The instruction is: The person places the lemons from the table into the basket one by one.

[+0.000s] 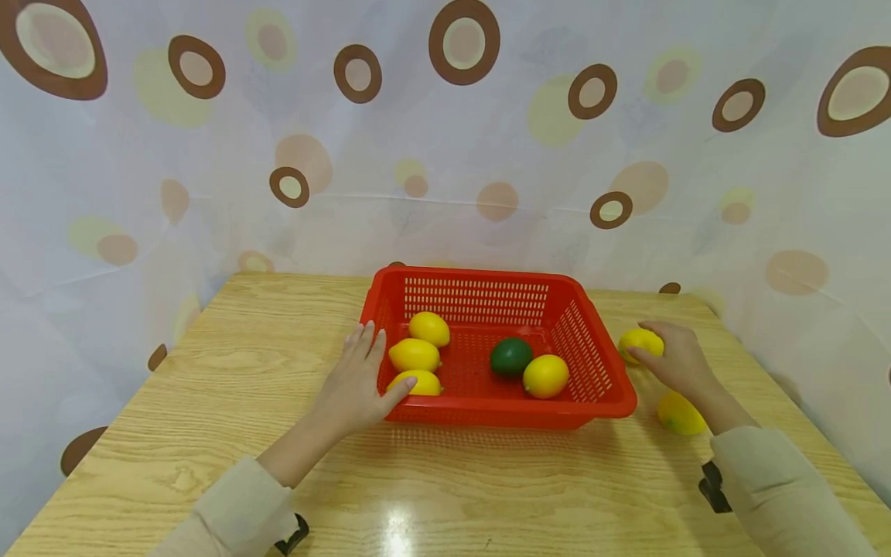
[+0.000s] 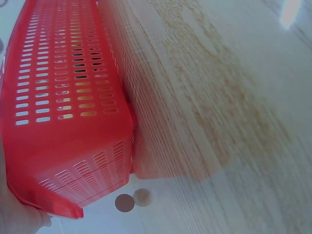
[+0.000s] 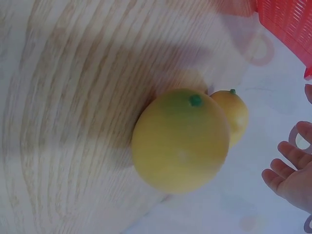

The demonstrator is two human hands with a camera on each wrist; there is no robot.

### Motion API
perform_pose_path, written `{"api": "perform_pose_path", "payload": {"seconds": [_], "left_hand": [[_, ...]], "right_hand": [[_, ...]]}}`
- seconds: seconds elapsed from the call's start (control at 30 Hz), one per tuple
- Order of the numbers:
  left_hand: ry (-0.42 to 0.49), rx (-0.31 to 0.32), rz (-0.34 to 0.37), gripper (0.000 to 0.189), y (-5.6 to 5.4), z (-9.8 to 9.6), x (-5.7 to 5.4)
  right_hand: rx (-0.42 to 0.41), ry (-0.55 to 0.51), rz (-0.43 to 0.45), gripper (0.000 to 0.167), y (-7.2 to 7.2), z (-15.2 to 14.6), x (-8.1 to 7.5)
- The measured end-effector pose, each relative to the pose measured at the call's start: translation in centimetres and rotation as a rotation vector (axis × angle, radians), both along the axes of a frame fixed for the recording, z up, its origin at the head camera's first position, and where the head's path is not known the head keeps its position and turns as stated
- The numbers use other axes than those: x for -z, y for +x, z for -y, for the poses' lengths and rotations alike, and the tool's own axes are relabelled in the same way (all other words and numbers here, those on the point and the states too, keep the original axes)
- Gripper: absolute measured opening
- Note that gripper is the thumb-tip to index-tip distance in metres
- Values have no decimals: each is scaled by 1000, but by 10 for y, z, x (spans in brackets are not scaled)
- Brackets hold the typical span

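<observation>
A red plastic basket (image 1: 487,414) with slotted sides stands on a wooden table. My left hand (image 1: 355,383) rests on its front left corner with straight, spread fingers and the thumb over the front rim. Inside, three yellow lemons (image 1: 414,356) lie at the left. A dark green fruit (image 1: 511,357) and another yellow lemon (image 1: 546,377) lie at the right. My right hand (image 1: 678,356) hovers around a lemon (image 1: 636,344) outside the basket; the right wrist view shows its fingers (image 3: 292,156) apart from the fruit. A nearer lemon (image 3: 181,141) lies under the right wrist.
The wooden table (image 1: 271,333) extends to both sides of the basket and in front of it. A patterned curtain (image 1: 431,155) hangs behind the table and along its sides.
</observation>
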State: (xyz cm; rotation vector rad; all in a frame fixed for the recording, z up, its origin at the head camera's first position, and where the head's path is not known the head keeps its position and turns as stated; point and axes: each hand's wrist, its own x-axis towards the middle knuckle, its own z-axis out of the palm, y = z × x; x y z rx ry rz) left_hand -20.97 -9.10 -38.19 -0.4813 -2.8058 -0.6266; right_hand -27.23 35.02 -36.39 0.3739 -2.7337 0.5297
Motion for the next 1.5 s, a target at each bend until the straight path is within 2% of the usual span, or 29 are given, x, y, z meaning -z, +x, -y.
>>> {"api": "perform_pose_path", "payload": {"seconds": [0.2, 0.53, 0.87, 1.5], "left_hand": [[-1, -1, 1, 84, -1, 0, 1], [8, -3, 26, 84, 1, 0, -1], [4, 0, 15, 84, 1, 0, -1], [-2, 0, 14, 84, 0, 0, -2]], "right_hand": [[17, -3, 32, 47, 4, -3, 2], [25, 18, 23, 47, 8, -7, 4], [11, 28, 3, 47, 11, -15, 9], [25, 41, 44, 50, 19, -23, 15]]}}
